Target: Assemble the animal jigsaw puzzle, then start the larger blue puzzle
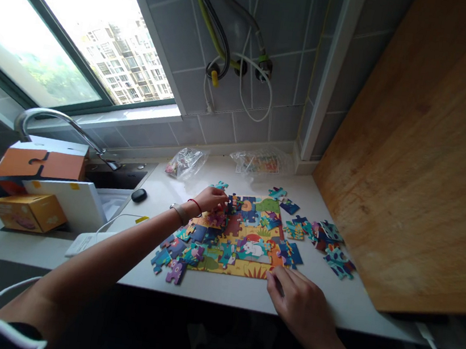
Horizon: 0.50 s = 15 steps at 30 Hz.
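Holding out a bare left forearm [119, 257], closest to the camera. Facing a white countertop [234, 295], bordered on the right by a wooden panel [427, 137]. Can see a partly assembled jigsaw puzzle [243, 230] lying flat mid-countertop. Behind it, can make out two clear plastic bags [187, 163]. Resting the right hand [300, 295], loosely curled, at the puzzle's near right corner; cannot tell of anything held. Bending the left hand [211, 199] over the puzzle's left part, fingers partly closed; cannot tell about any hold on a piece. Seeing loose pieces [176, 270] strewn to both sides. Wearing a red cord [195, 207] at the left wrist.
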Each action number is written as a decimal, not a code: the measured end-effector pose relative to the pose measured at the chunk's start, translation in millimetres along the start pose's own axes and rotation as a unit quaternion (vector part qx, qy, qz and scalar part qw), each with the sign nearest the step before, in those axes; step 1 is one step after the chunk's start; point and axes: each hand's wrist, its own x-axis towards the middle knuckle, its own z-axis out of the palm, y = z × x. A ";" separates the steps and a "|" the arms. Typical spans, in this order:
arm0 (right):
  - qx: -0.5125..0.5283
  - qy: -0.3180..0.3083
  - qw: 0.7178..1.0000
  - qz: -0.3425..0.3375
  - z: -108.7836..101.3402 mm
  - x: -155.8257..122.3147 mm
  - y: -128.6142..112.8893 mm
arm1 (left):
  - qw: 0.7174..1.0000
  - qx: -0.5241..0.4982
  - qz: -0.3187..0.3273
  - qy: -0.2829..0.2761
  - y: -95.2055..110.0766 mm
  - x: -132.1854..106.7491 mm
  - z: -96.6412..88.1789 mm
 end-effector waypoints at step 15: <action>-0.009 0.002 1.000 -0.001 -0.6 0.0 -1.0 | 0.985 0.155 0.067 0.009 -3.8 -42.3 10.2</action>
